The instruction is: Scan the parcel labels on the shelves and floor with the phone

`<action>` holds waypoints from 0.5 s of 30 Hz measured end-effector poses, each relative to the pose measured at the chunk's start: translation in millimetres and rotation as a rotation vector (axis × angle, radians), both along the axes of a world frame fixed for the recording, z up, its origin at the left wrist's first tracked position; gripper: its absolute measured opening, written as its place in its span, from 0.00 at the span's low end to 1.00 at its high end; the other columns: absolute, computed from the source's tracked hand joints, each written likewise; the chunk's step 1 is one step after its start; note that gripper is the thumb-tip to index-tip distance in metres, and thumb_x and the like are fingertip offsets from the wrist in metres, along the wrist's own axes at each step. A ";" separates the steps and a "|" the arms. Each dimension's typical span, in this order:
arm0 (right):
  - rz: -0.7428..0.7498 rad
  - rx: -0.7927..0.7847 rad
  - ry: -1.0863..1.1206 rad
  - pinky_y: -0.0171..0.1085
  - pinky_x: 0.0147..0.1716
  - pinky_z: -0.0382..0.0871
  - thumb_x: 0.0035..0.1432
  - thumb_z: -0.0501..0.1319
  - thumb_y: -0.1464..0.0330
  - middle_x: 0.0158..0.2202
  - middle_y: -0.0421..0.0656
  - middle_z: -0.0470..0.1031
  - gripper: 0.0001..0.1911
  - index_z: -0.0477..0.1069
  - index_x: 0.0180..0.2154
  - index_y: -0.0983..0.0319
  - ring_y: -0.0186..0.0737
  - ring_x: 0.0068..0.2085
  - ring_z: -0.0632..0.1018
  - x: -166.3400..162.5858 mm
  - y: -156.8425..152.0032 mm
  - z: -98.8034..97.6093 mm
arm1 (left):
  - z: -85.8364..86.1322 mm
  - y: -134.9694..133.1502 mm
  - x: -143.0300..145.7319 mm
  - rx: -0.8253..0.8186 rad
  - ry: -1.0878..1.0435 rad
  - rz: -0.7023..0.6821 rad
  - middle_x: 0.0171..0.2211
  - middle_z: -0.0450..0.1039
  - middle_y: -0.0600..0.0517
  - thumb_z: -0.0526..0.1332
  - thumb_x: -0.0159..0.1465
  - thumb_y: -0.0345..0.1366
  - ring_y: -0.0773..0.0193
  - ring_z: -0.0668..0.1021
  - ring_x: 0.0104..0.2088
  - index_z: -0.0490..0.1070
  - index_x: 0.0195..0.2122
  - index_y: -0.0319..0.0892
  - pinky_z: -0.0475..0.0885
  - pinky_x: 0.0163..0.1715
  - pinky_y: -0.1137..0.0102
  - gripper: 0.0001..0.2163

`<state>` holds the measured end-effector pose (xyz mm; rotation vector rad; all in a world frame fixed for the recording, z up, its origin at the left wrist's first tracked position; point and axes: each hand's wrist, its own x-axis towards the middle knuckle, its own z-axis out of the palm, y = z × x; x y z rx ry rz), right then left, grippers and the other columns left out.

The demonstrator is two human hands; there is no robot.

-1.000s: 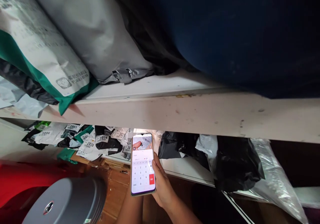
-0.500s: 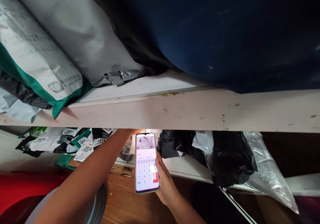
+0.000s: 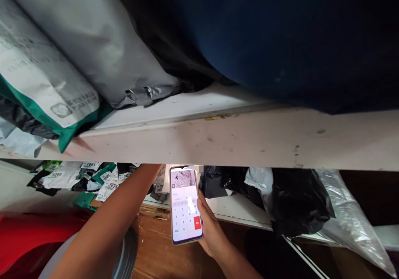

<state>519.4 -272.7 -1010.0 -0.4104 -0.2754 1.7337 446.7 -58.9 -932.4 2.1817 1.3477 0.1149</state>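
My right hand (image 3: 210, 226) is wrapped round the right edge of a smartphone (image 3: 187, 204). The phone stands tilted, its lit screen toward me, with a number keypad below a camera picture of a printed label. My left forearm (image 3: 115, 216) reaches in under the upper shelf board. The left hand is hidden beyond the board's edge, so its fingers do not show. Left of the phone lie several parcels with white number labels, one a label reading 2036 (image 3: 112, 185). Black plastic parcels (image 3: 215, 181) lie just right of the phone.
The pale upper shelf board (image 3: 249, 140) crosses the view. On it rest a grey parcel (image 3: 124, 59), a green-and-white parcel (image 3: 70, 104) and a large dark blue bag (image 3: 280, 42). Below are a silver bag (image 3: 352, 216), a round grey container (image 3: 127, 250) and something red (image 3: 34, 237).
The view has shifted slightly, so the phone and lower parcels appear a little farther right. The label picture on the phone's screen has changed slightly. My right hand still grips the phone.
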 end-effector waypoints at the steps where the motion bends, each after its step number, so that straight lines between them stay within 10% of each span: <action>1: 0.005 0.009 -0.004 0.54 0.49 0.66 0.49 0.65 0.49 0.48 0.46 0.78 0.36 0.57 0.55 0.55 0.53 0.45 0.79 0.9 -0.4 2.0 | -0.6 1.5 0.5 -0.012 0.007 -0.002 0.50 0.68 0.46 0.57 0.65 0.41 0.58 0.74 0.46 0.67 0.51 0.40 0.72 0.45 0.58 0.16; 15: 0.013 -0.097 0.025 0.50 0.56 0.60 0.41 0.69 0.48 0.51 0.44 0.77 0.44 0.56 0.56 0.53 0.49 0.56 0.72 2.9 -0.5 9.9 | -8.6 9.5 -1.7 -0.004 0.053 0.005 0.50 0.68 0.46 0.58 0.64 0.42 0.57 0.74 0.46 0.67 0.50 0.40 0.73 0.44 0.58 0.16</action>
